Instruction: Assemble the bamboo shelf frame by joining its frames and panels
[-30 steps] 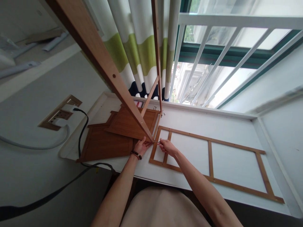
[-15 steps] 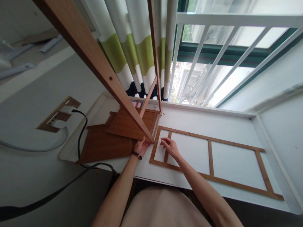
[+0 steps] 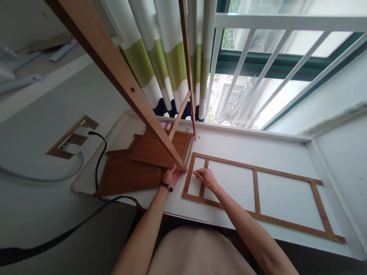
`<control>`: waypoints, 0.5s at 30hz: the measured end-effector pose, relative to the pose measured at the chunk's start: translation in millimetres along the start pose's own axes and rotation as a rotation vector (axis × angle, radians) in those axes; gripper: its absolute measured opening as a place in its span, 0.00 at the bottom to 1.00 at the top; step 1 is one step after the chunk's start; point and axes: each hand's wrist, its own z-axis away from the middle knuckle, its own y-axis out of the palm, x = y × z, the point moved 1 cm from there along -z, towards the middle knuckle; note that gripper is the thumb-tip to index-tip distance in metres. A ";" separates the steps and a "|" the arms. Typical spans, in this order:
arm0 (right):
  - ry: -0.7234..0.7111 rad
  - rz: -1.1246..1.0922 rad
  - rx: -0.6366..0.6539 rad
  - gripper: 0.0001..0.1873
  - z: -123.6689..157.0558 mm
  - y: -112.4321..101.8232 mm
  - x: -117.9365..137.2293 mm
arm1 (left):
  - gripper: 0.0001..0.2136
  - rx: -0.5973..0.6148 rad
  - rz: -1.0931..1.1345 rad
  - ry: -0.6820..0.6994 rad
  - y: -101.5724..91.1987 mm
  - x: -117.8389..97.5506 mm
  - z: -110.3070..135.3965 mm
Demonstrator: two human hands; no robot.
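A wooden frame stands upright, its near post slanting up to the top left. My left hand, with beads at the wrist, grips the foot of that post, thumb on its left side and fingers around its lower end. Just to the right, my right hand pinches a thin metal rod lying sideways, its tip at the post's foot. Most of the rod is hidden by the fingers, so its exact kind is unclear. Brown wooden panels lie overlapped left of and behind my left hand.
A flat wooden ladder-like frame lies on the white ledge at right. Several small screws lie near the far post. Plugs fill a wall socket, with a black cable running down. Curtains and white railings stand behind.
My right hand has shifted slightly left toward the post, and less of the metal rod shows. The left hand keeps its place. The view has moved very slightly.
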 end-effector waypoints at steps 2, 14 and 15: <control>0.139 -0.113 0.025 0.17 -1.7 0.2 3.0 | 0.05 -0.004 -0.001 0.008 1.2 0.4 0.1; 0.316 -0.655 0.068 0.20 -3.6 5.4 10.6 | 0.05 -0.023 0.013 0.031 3.1 1.9 -0.7; 0.283 -0.688 0.100 0.21 -1.9 4.5 9.7 | 0.04 -0.023 0.014 0.029 3.5 1.5 -0.3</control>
